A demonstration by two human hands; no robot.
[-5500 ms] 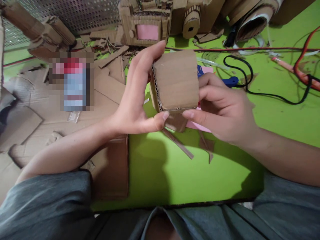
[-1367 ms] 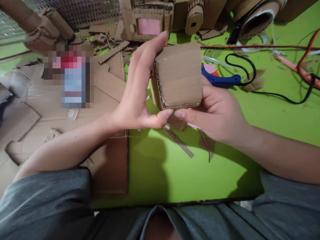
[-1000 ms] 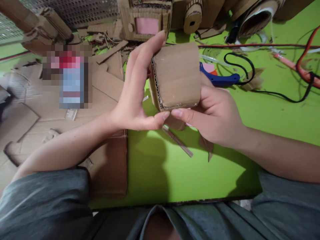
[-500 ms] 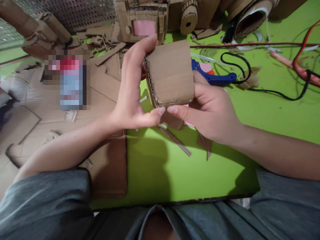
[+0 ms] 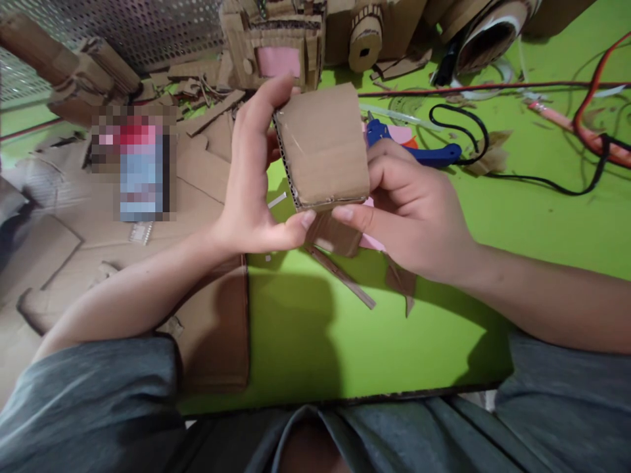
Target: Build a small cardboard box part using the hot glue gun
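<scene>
Holding a small, squarish box-shaped piece of brown corrugated cardboard (image 5: 323, 148) between them, the person's two bare hands hung over a bright green tabletop (image 5: 290, 341). The left hand (image 5: 251, 190) was spread in a wide C around the piece, its thumb at the lower left corner and its fingers reaching up along the left side to the upper corner. The right hand (image 5: 414, 207) was partly closed on the piece, with its thumb against the lower edge and its curled fingers at the right side; their tips were hidden. The fluted left edge of the piece faced the left palm, and its smooth broad face was turned up. A flat, rounded brown cardboard flap (image 5: 338, 238) showed just below; whether it was joined to the piece could not be told. Just beyond the right hand lay a blue plastic glue gun (image 5: 438, 155) with a thin black cord (image 5: 547, 184). Nearer the person lay a narrow brown cardboard strip (image 5: 342, 278), and to the left a large, flat tan cardboard sheet (image 5: 224, 341)
</scene>
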